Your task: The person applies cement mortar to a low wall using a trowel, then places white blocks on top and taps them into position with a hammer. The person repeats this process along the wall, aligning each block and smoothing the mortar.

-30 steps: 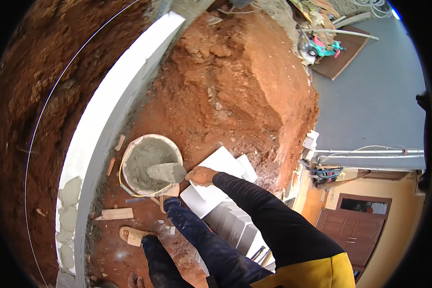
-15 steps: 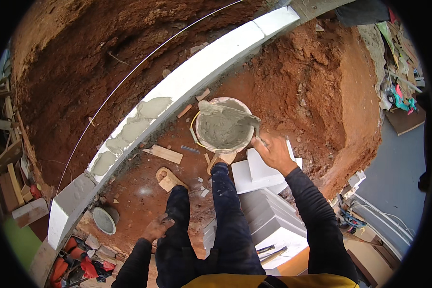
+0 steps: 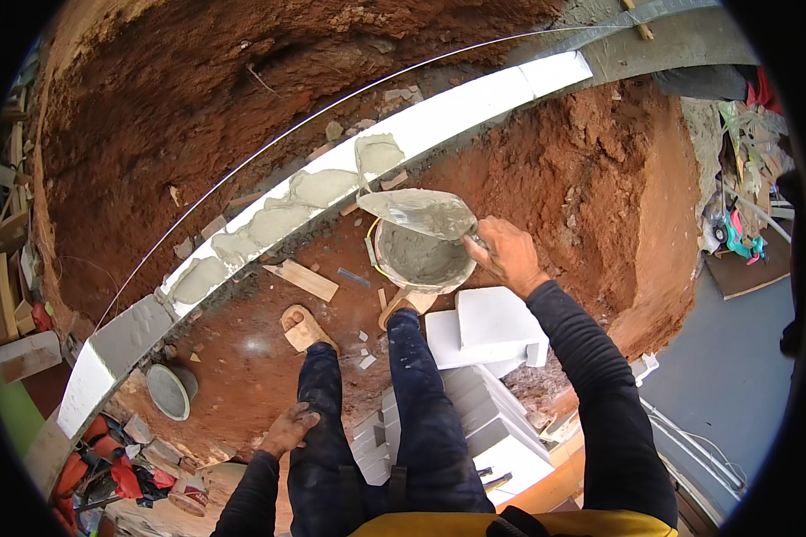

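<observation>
My right hand (image 3: 509, 258) is closed round the handle of a trowel (image 3: 416, 213). Its broad blade, smeared with grey mortar, is tilted over the far rim of a round bucket (image 3: 425, 285) and reaches toward the wall. Wet mortar (image 3: 421, 253) lies inside the bucket. Beyond it runs a low wall of white blocks (image 3: 475, 100), with several mortar patches (image 3: 324, 188) along its top; the farthest right patch (image 3: 378, 154) is near the trowel tip. My left hand (image 3: 288, 428) rests against my left leg, holding nothing, its fingers loosely extended.
White blocks (image 3: 501, 327) are stacked right of my legs. A wood offcut (image 3: 303, 280) lies on the red soil, and a small grey bucket (image 3: 172, 391) stands at the left. A string (image 3: 242, 163) runs beyond the wall. Steep earth (image 3: 591, 170) rises at the right.
The trowel has come up out of the bucket's mortar toward the wall. One more mortar patch now lies on the wall top, right of the others. My left hand remains by my leg.
</observation>
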The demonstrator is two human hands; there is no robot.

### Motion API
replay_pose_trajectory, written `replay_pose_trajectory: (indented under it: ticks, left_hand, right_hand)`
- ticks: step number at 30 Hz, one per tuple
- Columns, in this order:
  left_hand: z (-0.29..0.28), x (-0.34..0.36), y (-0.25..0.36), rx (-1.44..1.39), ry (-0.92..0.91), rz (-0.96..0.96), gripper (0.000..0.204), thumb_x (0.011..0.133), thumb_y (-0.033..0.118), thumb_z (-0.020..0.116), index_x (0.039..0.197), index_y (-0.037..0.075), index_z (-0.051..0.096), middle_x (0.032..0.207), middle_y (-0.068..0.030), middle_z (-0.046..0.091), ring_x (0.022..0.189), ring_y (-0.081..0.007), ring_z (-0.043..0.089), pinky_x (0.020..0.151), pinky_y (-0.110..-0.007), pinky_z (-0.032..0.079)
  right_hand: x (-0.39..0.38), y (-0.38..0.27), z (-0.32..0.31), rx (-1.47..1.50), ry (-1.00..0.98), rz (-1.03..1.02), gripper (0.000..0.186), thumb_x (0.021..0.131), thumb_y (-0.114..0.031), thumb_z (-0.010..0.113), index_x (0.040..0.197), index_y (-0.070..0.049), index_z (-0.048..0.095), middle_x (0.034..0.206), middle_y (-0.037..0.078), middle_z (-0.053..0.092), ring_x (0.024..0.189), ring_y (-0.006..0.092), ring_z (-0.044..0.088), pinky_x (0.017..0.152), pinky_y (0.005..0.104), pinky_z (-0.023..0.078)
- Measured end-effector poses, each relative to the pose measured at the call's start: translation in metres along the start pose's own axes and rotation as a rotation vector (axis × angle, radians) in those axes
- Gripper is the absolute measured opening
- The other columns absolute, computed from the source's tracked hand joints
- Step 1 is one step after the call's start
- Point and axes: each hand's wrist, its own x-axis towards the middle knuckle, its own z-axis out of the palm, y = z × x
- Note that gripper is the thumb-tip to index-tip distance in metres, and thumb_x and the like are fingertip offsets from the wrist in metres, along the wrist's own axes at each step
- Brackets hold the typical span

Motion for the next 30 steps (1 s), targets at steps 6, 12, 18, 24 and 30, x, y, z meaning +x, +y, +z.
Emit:
replay_pose_trajectory:
  ticks: [6, 12, 18, 24, 30]
  left_hand:
    - [0.002, 0.001, -0.004, -0.011, -0.011, 0.010, 0.086, 0.102, 0.045, 0.072, 0.165, 0.000, 0.036, 0.158, -0.0220, 0.054, 0.138, -0.0355, 0.061, 0.090, -0.048, 0.065]
    - [0.001, -0.002, -0.012, -0.069, 0.003, 0.006, 0.083, 0.101, 0.044, 0.073, 0.164, 0.001, 0.039, 0.157, -0.0211, 0.055, 0.137, -0.0347, 0.061, 0.090, -0.048, 0.065]
    - [0.012, 0.009, -0.012, -0.118, 0.026, -0.014, 0.082, 0.100, 0.045, 0.075, 0.163, 0.003, 0.042, 0.156, -0.0194, 0.057, 0.136, -0.0330, 0.062, 0.089, -0.047, 0.065]
    - [0.025, 0.008, -0.005, -0.143, 0.065, -0.040, 0.081, 0.100, 0.045, 0.075, 0.162, 0.003, 0.044, 0.154, -0.0182, 0.060, 0.137, -0.0312, 0.062, 0.096, -0.047, 0.061]
    - [0.027, 0.005, -0.006, -0.122, 0.090, 0.069, 0.078, 0.101, 0.041, 0.076, 0.158, -0.003, 0.047, 0.150, -0.0214, 0.062, 0.138, -0.0292, 0.062, 0.113, -0.038, 0.050]
  right_hand:
    - [0.043, -0.015, -0.003, -0.006, 0.090, -0.011, 0.030, 0.102, -0.035, 0.070, 0.101, -0.005, 0.064, 0.094, 0.014, 0.068, 0.090, 0.0365, 0.071, 0.074, 0.0477, 0.058]
    - [0.041, -0.011, -0.017, 0.155, -0.130, -0.049, 0.030, 0.100, -0.036, 0.068, 0.104, -0.006, 0.071, 0.089, 0.017, 0.070, 0.083, 0.0405, 0.071, 0.075, 0.0493, 0.058]
    - [0.041, 0.030, -0.013, 0.219, 0.002, 0.150, 0.037, 0.103, -0.041, 0.065, 0.104, -0.004, 0.070, 0.092, 0.019, 0.072, 0.082, 0.0430, 0.071, 0.076, 0.0504, 0.058]
    - [0.053, 0.089, 0.041, -0.048, 0.091, -0.031, 0.032, 0.097, -0.033, 0.073, 0.106, -0.006, 0.060, 0.104, 0.011, 0.060, 0.103, 0.0336, 0.066, 0.081, 0.0480, 0.059]
    - [-0.005, 0.091, 0.045, 0.139, 0.057, 0.015, 0.036, 0.097, -0.033, 0.073, 0.119, -0.005, 0.065, 0.107, 0.014, 0.065, 0.102, 0.0382, 0.068, 0.083, 0.0492, 0.058]
